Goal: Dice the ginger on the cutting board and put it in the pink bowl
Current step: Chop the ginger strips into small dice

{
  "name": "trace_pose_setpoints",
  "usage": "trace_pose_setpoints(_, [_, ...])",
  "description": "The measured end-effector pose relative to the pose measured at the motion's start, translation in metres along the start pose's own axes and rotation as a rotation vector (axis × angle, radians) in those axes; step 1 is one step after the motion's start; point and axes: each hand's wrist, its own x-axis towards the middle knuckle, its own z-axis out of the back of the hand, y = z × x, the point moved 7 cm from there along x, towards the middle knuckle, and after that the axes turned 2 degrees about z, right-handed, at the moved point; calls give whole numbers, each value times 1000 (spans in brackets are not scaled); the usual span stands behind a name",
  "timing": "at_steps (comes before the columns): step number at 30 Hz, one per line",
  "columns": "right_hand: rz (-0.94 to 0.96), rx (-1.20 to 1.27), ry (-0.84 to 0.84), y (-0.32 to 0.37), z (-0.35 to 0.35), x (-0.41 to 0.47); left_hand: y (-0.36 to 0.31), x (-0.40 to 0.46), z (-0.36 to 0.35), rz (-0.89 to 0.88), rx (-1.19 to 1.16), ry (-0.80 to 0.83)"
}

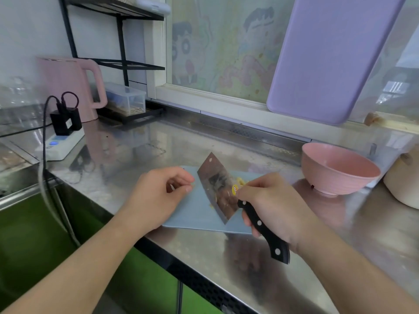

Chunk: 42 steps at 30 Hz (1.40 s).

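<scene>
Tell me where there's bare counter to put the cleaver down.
Bare steel lies behind the cutting board, between the power strip and the pink bowl, and in front of the bowl. The left end is crowded: kettle, chargers, clear box.

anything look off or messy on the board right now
Slightly. Bits of ginger cling to the cleaver blade instead of lying on the cutting board, which sits askew to the counter's edge. The pink bowl looks empty.
</scene>
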Motion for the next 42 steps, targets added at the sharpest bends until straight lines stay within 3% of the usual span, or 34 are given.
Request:
trace_pose_setpoints(5, [27,16,-1,6,4,-3,-3,-2,-12,-31,147,128])
trace_pose_setpoints(13, [95,-99,-11,10,-2,-4,-3,-2,-5,-22,117,42])
trace_pose_setpoints(18, [134,-195,-8,12,-8,-5,-5,-3,-7,-19,137,82])
trace_pose_setpoints(30, [166,-311,-17,21,-24,4,-16,-7,-10,-164,206,79])
trace_pose_setpoints(42, [153,-199,-8,23,-13,-7,-7,-5,-4,-24,188,19])
